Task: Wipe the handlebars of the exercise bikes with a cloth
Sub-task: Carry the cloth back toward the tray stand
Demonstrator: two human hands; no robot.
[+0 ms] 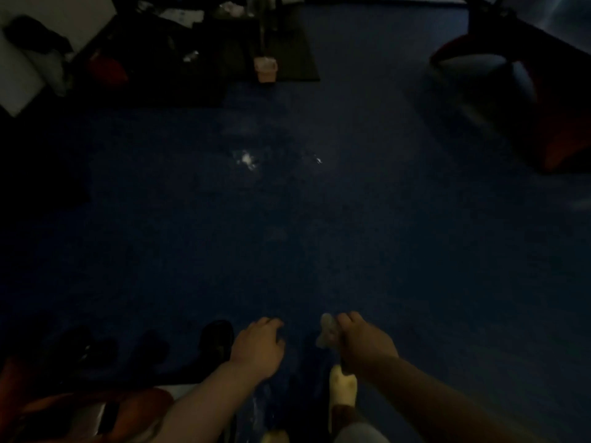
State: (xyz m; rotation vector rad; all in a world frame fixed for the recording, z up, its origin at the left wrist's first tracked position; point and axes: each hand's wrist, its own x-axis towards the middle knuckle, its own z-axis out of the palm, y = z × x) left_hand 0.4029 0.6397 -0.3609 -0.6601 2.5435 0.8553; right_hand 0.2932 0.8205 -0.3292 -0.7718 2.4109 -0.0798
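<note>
The scene is very dark. My right hand (361, 342) is held low over the blue floor and is closed on a small pale cloth (327, 330) that hangs from its fingers. My left hand (257, 345) hovers beside it with fingers curled and nothing visible in it. An exercise bike (518, 75) with red and black parts stands at the far right; its handlebars are not visible. Part of another red and black machine (64, 407) shows at the bottom left.
Blue floor (287, 219) stretches ahead with small bright specks (246, 159). A dark mat (287, 59) with a small pale container (265, 69) and clutter lies at the top. A white wall corner (28, 75) is top left. My feet (342, 388) are below.
</note>
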